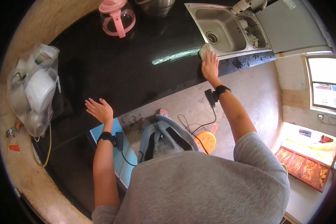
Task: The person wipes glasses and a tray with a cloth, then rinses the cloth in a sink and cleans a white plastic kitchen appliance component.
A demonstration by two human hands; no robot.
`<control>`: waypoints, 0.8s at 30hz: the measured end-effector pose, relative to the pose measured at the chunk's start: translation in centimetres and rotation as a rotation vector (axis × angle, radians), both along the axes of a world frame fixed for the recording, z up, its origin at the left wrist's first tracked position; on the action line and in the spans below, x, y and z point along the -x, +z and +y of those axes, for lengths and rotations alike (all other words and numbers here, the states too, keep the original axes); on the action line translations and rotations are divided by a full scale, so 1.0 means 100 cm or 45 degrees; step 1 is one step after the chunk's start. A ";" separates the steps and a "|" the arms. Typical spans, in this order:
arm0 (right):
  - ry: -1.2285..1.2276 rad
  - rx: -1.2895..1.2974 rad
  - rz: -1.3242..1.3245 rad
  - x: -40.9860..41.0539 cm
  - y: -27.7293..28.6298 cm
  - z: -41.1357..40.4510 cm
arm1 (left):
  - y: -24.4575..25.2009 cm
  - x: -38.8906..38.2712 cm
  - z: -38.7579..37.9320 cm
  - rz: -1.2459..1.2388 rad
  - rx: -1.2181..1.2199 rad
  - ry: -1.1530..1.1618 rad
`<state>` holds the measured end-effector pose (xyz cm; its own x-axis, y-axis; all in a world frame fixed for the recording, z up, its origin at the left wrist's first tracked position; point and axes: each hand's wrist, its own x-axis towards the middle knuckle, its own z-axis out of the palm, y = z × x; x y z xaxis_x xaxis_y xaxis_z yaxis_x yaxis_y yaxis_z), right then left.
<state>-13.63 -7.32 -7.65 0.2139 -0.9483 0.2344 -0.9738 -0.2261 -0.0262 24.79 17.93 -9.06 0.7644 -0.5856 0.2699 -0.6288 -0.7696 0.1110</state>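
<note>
A pale cloth lies on the black countertop against the near left corner of the stainless steel sink. My right hand presses on it, palm down with fingers stretched out. To the left of the cloth, a bright streaky wet sheen shows on the counter. My left hand is apart from it, fingers spread and holding nothing, at the counter's near edge by the inner corner. Whether its palm touches the surface, I cannot tell.
A glass pitcher with pink lid and handle and a metal bowl stand at the back. Plastic bags of items sit left beside a yellow hose. An orange stool and a cable are below, near the counter.
</note>
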 end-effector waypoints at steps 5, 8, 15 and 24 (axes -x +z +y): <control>0.578 -0.070 -0.376 -0.151 0.012 0.070 | 0.001 -0.001 0.001 -0.030 -0.033 0.016; 1.162 -0.271 -0.326 -0.214 0.016 0.109 | 0.002 0.002 -0.004 -0.012 -0.017 0.002; 0.640 0.091 -0.194 -0.132 0.013 0.006 | 0.003 0.002 0.002 -0.005 -0.033 0.006; 0.320 0.014 -0.128 -0.031 0.002 0.059 | -0.001 -0.003 0.001 -0.058 -0.132 0.034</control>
